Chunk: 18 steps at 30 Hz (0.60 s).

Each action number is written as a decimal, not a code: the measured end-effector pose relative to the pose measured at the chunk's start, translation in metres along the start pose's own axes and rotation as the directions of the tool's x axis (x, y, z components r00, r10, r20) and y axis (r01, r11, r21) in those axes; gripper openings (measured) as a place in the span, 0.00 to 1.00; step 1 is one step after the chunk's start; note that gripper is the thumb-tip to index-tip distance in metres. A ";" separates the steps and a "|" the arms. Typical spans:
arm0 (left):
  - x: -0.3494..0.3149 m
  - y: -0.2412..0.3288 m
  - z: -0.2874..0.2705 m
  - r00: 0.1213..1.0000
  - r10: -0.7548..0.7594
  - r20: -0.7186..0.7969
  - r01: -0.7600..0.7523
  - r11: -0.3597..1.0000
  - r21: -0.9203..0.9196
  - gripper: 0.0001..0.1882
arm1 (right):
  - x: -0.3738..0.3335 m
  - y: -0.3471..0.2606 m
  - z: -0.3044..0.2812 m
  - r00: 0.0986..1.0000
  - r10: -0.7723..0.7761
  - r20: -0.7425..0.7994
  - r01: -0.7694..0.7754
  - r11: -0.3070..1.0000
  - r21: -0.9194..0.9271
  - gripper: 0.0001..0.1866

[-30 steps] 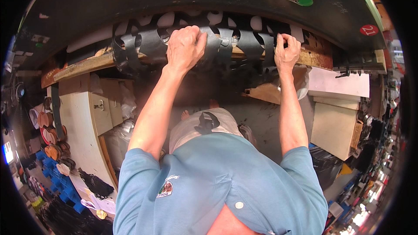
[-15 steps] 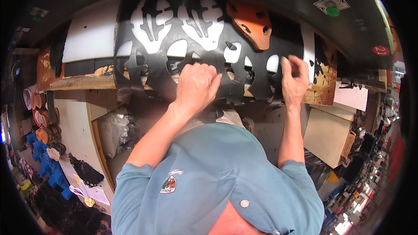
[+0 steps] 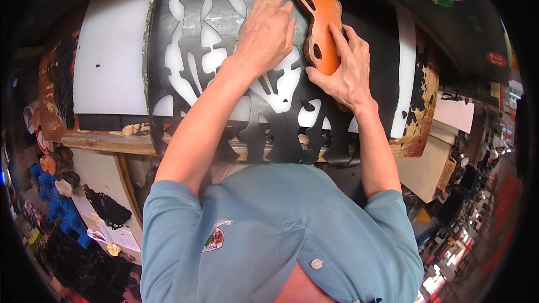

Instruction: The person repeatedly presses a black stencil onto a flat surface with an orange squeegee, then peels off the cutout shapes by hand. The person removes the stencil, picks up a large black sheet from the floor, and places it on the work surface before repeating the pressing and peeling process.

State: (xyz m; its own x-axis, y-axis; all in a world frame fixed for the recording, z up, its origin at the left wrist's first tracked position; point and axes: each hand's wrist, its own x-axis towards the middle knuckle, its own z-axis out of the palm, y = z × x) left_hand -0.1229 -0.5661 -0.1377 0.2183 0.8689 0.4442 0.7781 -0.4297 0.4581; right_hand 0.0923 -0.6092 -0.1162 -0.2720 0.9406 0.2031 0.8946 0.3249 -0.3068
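A black sheet (image 3: 168,33) with many shapes cut out of it lies over a white board (image 3: 109,50) on the bench. My left hand (image 3: 268,33) rests flat on the sheet near its middle, fingers spread. My right hand (image 3: 345,73) grips an orange cutting form (image 3: 323,28), a long curved piece with holes, and holds it against the sheet's right part. Both forearms reach up from my blue shirt at the bottom.
The wooden bench edge (image 3: 101,141) runs below the sheet. A worn, chipped board (image 3: 422,106) lies at the right. Blue and orange parts (image 3: 53,191) and black scraps (image 3: 109,210) sit low at the left. Pale panels (image 3: 429,168) lean at the right.
The black sheet has been pulled further toward me across the board. My left hand slid up onto its middle, and my right hand moved from the sheet's edge to take hold of the orange form.
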 end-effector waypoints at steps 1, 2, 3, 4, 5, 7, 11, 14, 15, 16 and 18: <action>-0.002 -0.003 0.008 0.998 0.044 -0.053 -0.043 0.999 0.018 0.22 | 0.001 -0.001 -0.001 1.000 0.000 -0.003 0.000 1.000 0.030 0.53; -0.002 -0.006 0.015 0.998 0.046 -0.033 -0.045 0.998 0.047 0.24 | 0.000 -0.001 -0.003 1.000 0.027 0.016 -0.027 0.998 0.052 0.53; -0.001 -0.009 0.020 0.999 0.045 0.020 -0.046 0.996 0.083 0.25 | 0.002 0.001 -0.007 0.998 0.052 0.032 -0.054 0.996 0.073 0.53; -0.003 -0.010 0.022 0.998 0.059 -0.015 -0.057 0.995 0.078 0.25 | 0.001 0.002 -0.012 0.996 0.073 0.051 -0.077 0.992 0.095 0.53; -0.005 -0.010 0.023 0.998 0.061 -0.016 -0.059 0.995 0.080 0.25 | 0.003 0.006 -0.018 0.996 0.060 0.069 -0.069 0.988 0.136 0.53; -0.007 -0.010 0.022 0.998 0.058 -0.015 -0.056 0.995 0.086 0.25 | 0.010 0.020 -0.035 0.983 0.121 0.140 -0.171 0.884 0.434 0.53; -0.005 -0.009 0.020 1.000 0.030 -0.004 -0.030 0.995 0.097 0.26 | 0.016 0.047 -0.057 0.944 0.154 0.293 -0.331 0.398 0.856 0.55; -0.002 -0.011 0.023 1.000 0.018 0.014 -0.020 0.992 0.126 0.27 | 0.009 0.056 -0.066 0.952 0.187 0.241 -0.287 0.277 0.917 0.56; 0.000 -0.011 0.024 0.999 0.024 0.021 -0.026 0.991 0.134 0.27 | 0.005 0.057 -0.068 0.952 0.217 0.215 -0.270 0.266 0.925 0.56; 0.000 -0.009 0.023 0.999 0.004 0.032 -0.008 0.989 0.146 0.27 | 0.001 0.057 -0.070 0.940 0.280 0.194 -0.270 0.265 0.926 0.56; 0.003 0.000 0.016 0.997 -0.035 0.068 0.023 0.985 0.169 0.27 | -0.005 0.055 -0.073 0.938 0.297 0.180 -0.238 0.169 0.957 0.54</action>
State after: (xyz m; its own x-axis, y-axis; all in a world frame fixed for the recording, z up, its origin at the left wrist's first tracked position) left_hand -0.1122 -0.5596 -0.1489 0.2306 0.8980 0.3747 0.8715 -0.3619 0.3310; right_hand 0.1688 -0.6030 -0.0663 -0.0536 0.9962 -0.0683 -0.1230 -0.0744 -0.9896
